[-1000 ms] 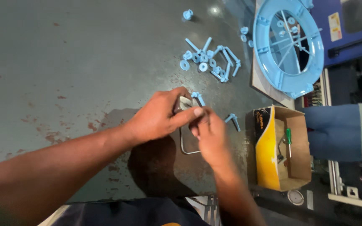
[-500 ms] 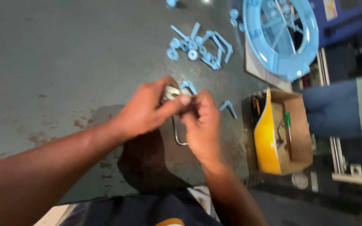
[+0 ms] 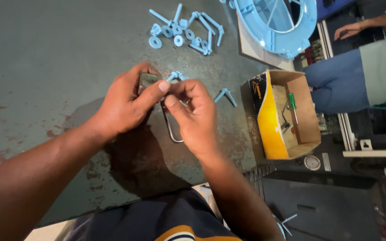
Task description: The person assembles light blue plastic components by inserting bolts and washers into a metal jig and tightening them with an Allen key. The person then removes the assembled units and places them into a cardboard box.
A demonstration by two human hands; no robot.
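My left hand (image 3: pixel 128 105) and my right hand (image 3: pixel 195 114) meet over a dark metal table (image 3: pixel 45 58). Together they pinch a small grey metal piece (image 3: pixel 148 80) joined to a bent steel U-shaped rod (image 3: pixel 173 131) that hangs below my fingers. A small light-blue plastic part (image 3: pixel 174 76) pokes out just above my fingertips. Exactly how the pieces join is hidden by my fingers.
Several light-blue plastic bolts and washers (image 3: pixel 186 29) lie at the table's far side. One blue bolt (image 3: pixel 225 96) lies right of my hands. A round blue plastic grille (image 3: pixel 282 24) sits top right. A cardboard box (image 3: pixel 284 116) holds a green-handled screwdriver. Another person (image 3: pixel 358 76) stands at right.
The view has shifted, so the table's parts sit higher in frame. My hands stay together on the same metal piece, with small finger movements.
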